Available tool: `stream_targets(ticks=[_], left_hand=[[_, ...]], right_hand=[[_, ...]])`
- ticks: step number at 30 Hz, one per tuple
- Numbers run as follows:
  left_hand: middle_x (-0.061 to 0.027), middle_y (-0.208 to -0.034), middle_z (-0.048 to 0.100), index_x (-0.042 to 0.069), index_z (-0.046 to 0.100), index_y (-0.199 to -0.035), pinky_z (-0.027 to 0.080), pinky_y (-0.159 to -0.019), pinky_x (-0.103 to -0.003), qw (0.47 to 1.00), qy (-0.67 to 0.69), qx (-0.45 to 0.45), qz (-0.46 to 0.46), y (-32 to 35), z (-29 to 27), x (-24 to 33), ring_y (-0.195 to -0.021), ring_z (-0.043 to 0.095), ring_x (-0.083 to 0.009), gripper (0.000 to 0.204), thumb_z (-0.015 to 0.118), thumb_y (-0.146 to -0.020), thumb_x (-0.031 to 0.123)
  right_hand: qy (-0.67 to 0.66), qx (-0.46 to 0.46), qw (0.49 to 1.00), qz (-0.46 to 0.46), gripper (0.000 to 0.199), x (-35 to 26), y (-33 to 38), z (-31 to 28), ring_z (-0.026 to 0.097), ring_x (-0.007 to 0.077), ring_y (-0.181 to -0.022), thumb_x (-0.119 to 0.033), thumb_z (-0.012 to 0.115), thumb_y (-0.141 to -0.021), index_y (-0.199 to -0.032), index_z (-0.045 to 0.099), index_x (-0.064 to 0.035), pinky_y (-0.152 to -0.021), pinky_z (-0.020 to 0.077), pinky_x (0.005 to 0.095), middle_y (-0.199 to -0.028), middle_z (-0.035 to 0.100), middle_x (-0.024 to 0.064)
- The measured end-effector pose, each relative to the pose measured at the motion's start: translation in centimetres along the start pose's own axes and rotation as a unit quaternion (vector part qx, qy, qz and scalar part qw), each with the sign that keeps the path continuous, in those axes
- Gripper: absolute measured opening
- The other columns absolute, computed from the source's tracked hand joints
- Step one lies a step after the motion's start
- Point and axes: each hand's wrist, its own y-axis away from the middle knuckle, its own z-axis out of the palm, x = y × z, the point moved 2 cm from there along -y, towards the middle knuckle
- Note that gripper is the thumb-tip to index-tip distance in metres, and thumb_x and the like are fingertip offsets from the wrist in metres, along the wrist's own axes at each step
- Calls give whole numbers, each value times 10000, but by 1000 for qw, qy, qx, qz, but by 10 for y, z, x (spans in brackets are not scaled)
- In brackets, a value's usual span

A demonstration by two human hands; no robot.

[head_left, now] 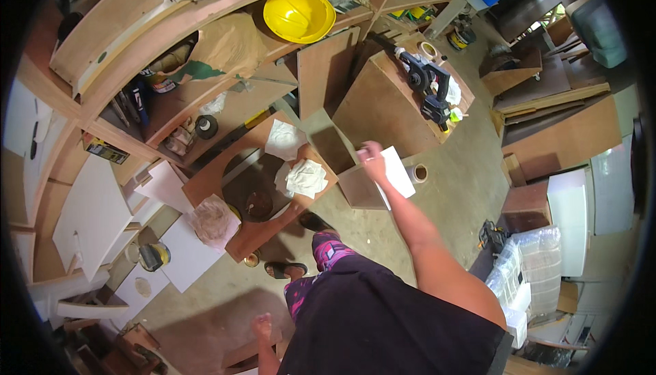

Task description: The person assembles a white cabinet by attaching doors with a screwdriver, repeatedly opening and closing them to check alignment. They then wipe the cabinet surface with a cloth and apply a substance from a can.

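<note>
My right hand (372, 161) reaches out over a white sheet (397, 173) and the edge of a low wooden box (361, 187). Its fingers are smeared, and I cannot tell whether they touch either one. Low beside my body, my left hand (262, 326) hangs with its fingers curled in and nothing visible in it. Left of my feet lies a brown wooden panel (254, 240) with a large round opening. Crumpled white cloths or papers (306, 177) rest on it, with a pinkish crumpled one (214, 221) at its near left corner.
A black power tool (425, 78) lies on a wooden cabinet (383, 105) ahead. A tape roll (417, 173) stands on the floor right of the white sheet. Shelving with a yellow hard hat (299, 15) runs along the far left. Wrapped panels (540, 266) lean at the right.
</note>
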Motion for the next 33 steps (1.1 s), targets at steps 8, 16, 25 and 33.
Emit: stream_targets(ticks=[8, 16, 25, 33], left_hand=[[-48, -673, 615, 20, 663, -903, 486, -530, -263, 954, 83, 177, -226, -2, 49, 173, -594, 575, -112, 145, 657, -885, 164], [-174, -899, 698, 2, 686, -974, 521, -752, -404, 969, -147, -7, -196, 43, 189, 202, -823, 674, -307, 403, 685, -834, 380], [-171, -896, 690, 61, 692, -924, 506, -783, -458, 985, -160, 39, -59, 70, 215, 297, -865, 651, -361, 385, 634, -825, 428], [-136, -1079, 661, 33, 656, -1120, 496, -887, -357, 972, 79, 62, 211, 109, 262, 500, -984, 642, -272, 409, 699, -825, 313]], right_hand=[[143, 246, 959, 13, 819, 154, -247, -229, 545, 333, -1175, -476, 741, -794, -1338, 451, 63, -1025, 400, 413, -1282, 543, 252], [-176, -58, 979, 85, 298, 207, -311, -200, 539, 74, -682, -304, 686, -904, -1069, 668, -57, -623, 427, 243, -797, 606, -19], [-363, -122, 909, 163, 343, 171, -289, -219, 625, 195, -839, -128, 670, -853, -1140, 618, 51, -720, 545, 360, -1033, 648, 100], [-338, -383, 859, 39, 395, -41, -99, -272, 567, 194, -911, -343, 493, -1005, -1178, 619, -12, -854, 483, 353, -1031, 597, 75]])
